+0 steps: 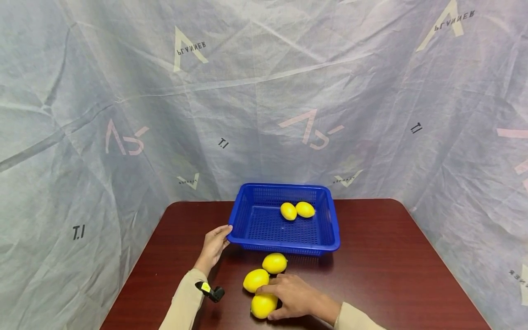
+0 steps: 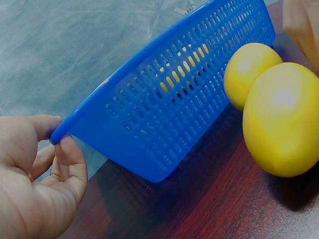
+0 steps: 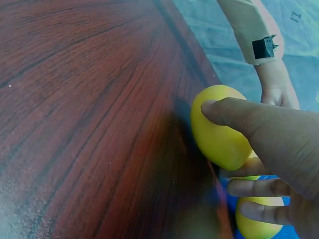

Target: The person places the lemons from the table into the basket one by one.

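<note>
A blue plastic basket (image 1: 284, 244) with slotted walls stands on the table, and two lemons (image 1: 288, 211) lie inside it toward the back right. My left hand (image 1: 214, 245) pinches the basket's front left corner, thumb over the rim (image 2: 75, 119) and fingers curled beneath. Three more lemons lie in front of the basket in a slanting row. Around the nearest lemon (image 1: 264, 306) my right hand (image 1: 294, 297) has its thumb and fingers; in the right wrist view the thumb presses on this lemon (image 3: 219, 134). The middle lemon (image 1: 255, 281) and the farther lemon (image 1: 274, 263) sit just beyond the right hand's fingers.
The dark red wooden table (image 1: 379, 261) extends to both sides of the basket. A grey printed cloth (image 1: 264, 101) hangs behind the table and along its sides. A black camera mount (image 1: 210, 291) is strapped on the left sleeve.
</note>
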Demonstrator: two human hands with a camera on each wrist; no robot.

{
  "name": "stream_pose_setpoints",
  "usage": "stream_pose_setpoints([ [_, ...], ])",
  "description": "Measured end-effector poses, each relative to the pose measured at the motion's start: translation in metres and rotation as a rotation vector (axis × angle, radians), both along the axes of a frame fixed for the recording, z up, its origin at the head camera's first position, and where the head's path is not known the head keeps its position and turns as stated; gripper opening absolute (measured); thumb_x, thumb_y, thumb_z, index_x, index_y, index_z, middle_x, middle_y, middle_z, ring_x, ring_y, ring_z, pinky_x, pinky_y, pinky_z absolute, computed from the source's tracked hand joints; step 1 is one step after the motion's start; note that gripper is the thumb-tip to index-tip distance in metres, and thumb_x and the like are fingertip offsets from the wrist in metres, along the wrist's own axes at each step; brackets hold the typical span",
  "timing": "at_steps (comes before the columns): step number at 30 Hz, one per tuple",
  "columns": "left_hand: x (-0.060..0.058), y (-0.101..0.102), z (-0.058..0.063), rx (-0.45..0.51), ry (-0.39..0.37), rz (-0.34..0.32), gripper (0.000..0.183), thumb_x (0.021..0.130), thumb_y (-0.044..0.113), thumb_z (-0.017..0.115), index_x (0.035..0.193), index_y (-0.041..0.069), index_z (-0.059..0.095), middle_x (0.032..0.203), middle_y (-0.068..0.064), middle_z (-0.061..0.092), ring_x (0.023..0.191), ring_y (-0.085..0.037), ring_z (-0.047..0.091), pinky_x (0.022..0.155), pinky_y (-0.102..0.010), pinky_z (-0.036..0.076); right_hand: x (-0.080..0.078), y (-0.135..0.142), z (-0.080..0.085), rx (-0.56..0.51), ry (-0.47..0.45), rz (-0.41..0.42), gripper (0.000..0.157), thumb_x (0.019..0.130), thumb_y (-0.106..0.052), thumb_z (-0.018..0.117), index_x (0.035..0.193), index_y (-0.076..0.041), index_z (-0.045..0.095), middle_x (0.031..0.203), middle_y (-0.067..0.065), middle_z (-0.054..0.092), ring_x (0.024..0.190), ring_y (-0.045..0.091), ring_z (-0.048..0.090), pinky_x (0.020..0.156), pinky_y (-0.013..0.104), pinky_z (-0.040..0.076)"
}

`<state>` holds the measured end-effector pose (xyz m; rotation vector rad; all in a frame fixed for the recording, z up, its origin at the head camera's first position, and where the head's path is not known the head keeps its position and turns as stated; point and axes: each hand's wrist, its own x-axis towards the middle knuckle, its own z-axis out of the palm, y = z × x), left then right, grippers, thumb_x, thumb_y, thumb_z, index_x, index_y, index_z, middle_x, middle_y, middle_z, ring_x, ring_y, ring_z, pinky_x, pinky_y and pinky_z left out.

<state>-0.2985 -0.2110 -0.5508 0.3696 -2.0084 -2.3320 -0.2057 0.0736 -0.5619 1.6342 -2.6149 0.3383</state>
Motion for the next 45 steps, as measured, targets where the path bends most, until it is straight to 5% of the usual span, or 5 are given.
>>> stream_pose_setpoints([
  [9, -0.001, -0.002, 0.000, -0.016, 0.000, -0.008, 0.042, 0.099, 0.019, 0.070, 0.129, -0.010, 0.062, 0.094, 0.001, 0.070, 0.075, -0.006, 0.061, 0.071, -0.020, 0.052, -0.001, 0.011, 0.006, -0.118, -0.072, 0.055, 0.056, 0.090, -0.053, 0.073, 0.139, -0.028, 0.060, 0.134, -0.006, 0.065, 0.114, 0.011, 0.063, 0.089, 0.032, 0.054],
  [15, -0.002, -0.003, 0.001, -0.027, 0.000, -0.007, 0.042, 0.099, 0.019, 0.070, 0.129, -0.010, 0.062, 0.091, 0.003, 0.069, 0.075, -0.007, 0.060, 0.071, -0.021, 0.052, -0.006, 0.021, 0.015, -0.171, -0.090, 0.005, 0.055, 0.089, -0.055, 0.074, 0.137, -0.031, 0.061, 0.125, -0.011, 0.068, 0.105, 0.008, 0.063, 0.084, 0.030, 0.054],
  [24, -0.002, -0.003, 0.002, -0.023, -0.003, -0.015, 0.042, 0.099, 0.019, 0.070, 0.128, -0.010, 0.062, 0.090, 0.003, 0.069, 0.074, -0.006, 0.060, 0.071, -0.022, 0.052, -0.016, 0.029, 0.052, -0.220, -0.118, -0.050, 0.056, 0.086, -0.051, 0.079, 0.135, -0.029, 0.064, 0.122, -0.012, 0.068, 0.098, 0.005, 0.061, 0.082, 0.027, 0.052],
  [33, -0.001, -0.002, 0.003, 0.012, -0.002, -0.005, 0.040, 0.099, 0.014, 0.069, 0.128, -0.012, 0.060, 0.089, -0.001, 0.070, 0.072, -0.005, 0.061, 0.068, -0.020, 0.052, -0.046, 0.035, 0.090, -0.240, -0.134, -0.094, 0.053, 0.088, -0.054, 0.076, 0.136, -0.036, 0.061, 0.127, -0.016, 0.066, 0.102, 0.009, 0.063, 0.081, 0.030, 0.052],
  [45, 0.002, -0.001, 0.010, 0.030, -0.008, -0.050, 0.043, 0.100, 0.013, 0.067, 0.132, -0.015, 0.056, 0.089, 0.001, 0.069, 0.072, -0.004, 0.060, 0.067, -0.020, 0.052, -0.101, 0.039, 0.122, -0.264, -0.324, -0.082, 0.056, 0.091, -0.045, 0.077, 0.141, -0.027, 0.058, 0.120, -0.008, 0.068, 0.099, 0.008, 0.064, 0.081, 0.035, 0.056],
])
